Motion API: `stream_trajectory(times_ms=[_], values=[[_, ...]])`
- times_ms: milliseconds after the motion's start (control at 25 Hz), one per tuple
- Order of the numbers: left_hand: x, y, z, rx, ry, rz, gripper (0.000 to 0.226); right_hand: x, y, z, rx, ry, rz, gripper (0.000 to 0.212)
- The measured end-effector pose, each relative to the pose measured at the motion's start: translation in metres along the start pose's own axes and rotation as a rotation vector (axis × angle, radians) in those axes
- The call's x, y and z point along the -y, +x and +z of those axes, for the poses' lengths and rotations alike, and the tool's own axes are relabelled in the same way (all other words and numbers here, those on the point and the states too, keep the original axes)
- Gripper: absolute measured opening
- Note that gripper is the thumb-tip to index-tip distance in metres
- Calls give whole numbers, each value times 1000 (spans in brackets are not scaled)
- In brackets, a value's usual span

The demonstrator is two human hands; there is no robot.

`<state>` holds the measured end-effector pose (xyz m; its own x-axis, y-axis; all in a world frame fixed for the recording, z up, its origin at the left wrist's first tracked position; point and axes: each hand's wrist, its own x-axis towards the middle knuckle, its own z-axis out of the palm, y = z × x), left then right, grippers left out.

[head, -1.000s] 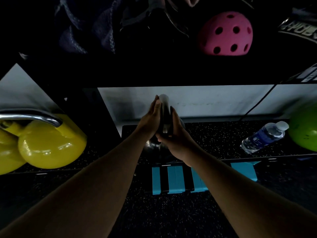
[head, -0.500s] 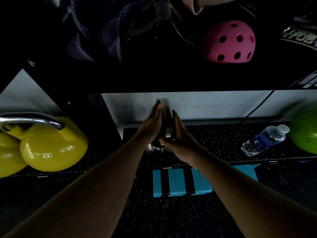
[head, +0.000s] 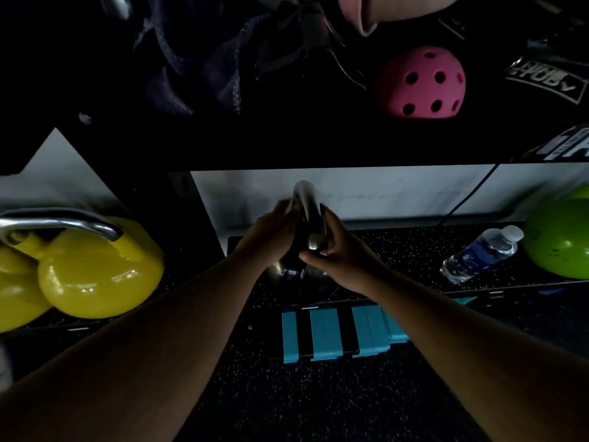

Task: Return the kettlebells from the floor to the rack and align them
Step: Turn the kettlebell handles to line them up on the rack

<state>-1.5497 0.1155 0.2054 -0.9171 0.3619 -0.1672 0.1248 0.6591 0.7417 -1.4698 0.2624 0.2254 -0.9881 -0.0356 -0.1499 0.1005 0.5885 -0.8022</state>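
A dark kettlebell [head: 287, 271] with a steel handle [head: 306, 202] stands on the speckled lower shelf [head: 398, 247] of the rack, its handle edge-on to me. My left hand [head: 271, 232] presses against the handle's left side. My right hand [head: 338, 247] wraps the handle's right side, fingers curled round it. Most of the kettlebell's dark body is hidden behind my hands. To the left, two yellow kettlebells [head: 98, 272] with a shiny steel handle sit on the same shelf level. A green kettlebell [head: 561, 244] rests at the far right.
A water bottle [head: 481, 253] lies on the shelf right of my hands. Blue tape strips [head: 331, 333] mark the shelf's front edge. A pink perforated ball [head: 420, 84] and dark fabric [head: 191, 65] sit on the upper shelf. Speckled rubber floor [head: 302, 403] lies below.
The view has shifted slightly, so the shelf sits lower in frame. Both hands stay clasped on the kettlebell handle in the same place.
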Motion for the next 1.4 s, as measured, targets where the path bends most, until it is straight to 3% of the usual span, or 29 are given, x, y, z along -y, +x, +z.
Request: stream_trajectory(times_ms=[160,280,400,680,1040,1200,1400], values=[[20,-30,-27,79,509,165,36,9,-11,-29,-61,-456,-5,43],[23,-41,-46,62,567,241,30,19,-21,-33,-175,-812,-3,32],[23,-56,-63,65,621,329,29,36,-28,-24,-243,-960,-64,29],[56,-107,-109,-11,678,358,27,79,-36,30,-230,-1064,-174,33],[148,-162,-209,-90,873,277,33,167,-29,151,-147,-875,-332,14],[197,-164,-265,-224,864,239,46,217,2,212,-147,-800,-375,22],[244,-148,-308,-309,694,132,50,248,64,262,-188,-736,-236,42]])
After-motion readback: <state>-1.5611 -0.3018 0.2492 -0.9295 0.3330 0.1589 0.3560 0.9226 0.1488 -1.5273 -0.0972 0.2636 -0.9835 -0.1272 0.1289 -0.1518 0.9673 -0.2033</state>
